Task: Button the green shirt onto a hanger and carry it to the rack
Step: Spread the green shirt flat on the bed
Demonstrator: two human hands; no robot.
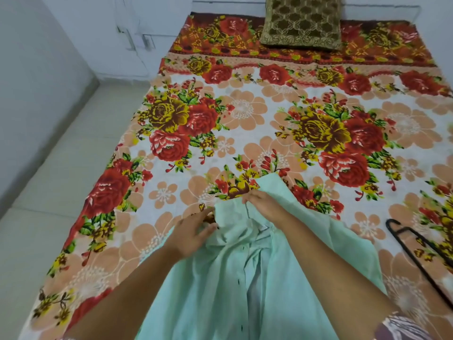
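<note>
On the floral bed sheet (245,111) the green shirt (220,290) lies at the near edge, with the hanger (416,251) well to its right. The left hand (193,231) and right hand (264,203) pinch its collar, close together. The cloth looks light and limp, probably best held there.

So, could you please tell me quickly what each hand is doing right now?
Left hand: on the shirt edge; grip cannot be told.
Right hand: pinches the shirt.

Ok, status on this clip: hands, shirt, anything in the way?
Right hand pinches green shirt at its far end; left hand touches it, grip unclear. Shirt on bed, front open; hanger apart at right. Nothing blocking.
</note>
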